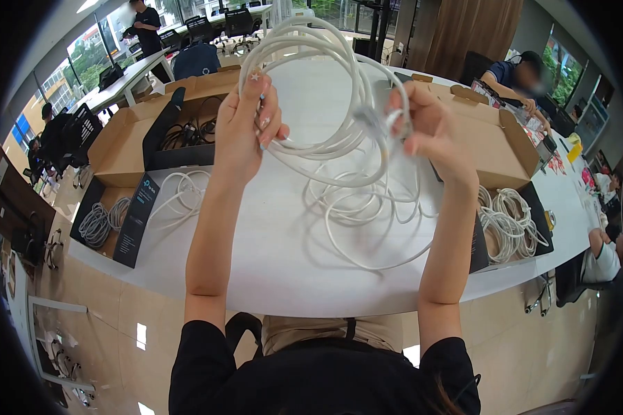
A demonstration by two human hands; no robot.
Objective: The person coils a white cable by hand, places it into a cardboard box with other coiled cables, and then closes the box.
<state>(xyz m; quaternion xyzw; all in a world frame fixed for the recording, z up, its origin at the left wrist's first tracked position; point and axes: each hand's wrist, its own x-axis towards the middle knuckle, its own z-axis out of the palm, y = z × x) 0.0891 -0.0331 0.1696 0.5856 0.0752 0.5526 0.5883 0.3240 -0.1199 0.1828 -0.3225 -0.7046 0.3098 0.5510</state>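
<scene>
My left hand (250, 121) is closed round one side of a coiled white cable (356, 76), which it holds up in large loops above the table. On the coil's other side, my right hand (432, 128) has its fingers curled about a strand of the same cable; motion blurs the fingertips. A greyish blurred piece, perhaps a connector (372, 119), shows close to the right fingers. Loose white cable (349, 214) trails below in tangled loops on the white table (277, 277).
Open boxes hold grey cables (97, 225), black cables (187, 131) and coiled white cables (512, 228). Another white cable (180, 200) lies beside the left box. A co-worker (512, 76) sits at the table's far right, and another person (145, 31) stands behind at left.
</scene>
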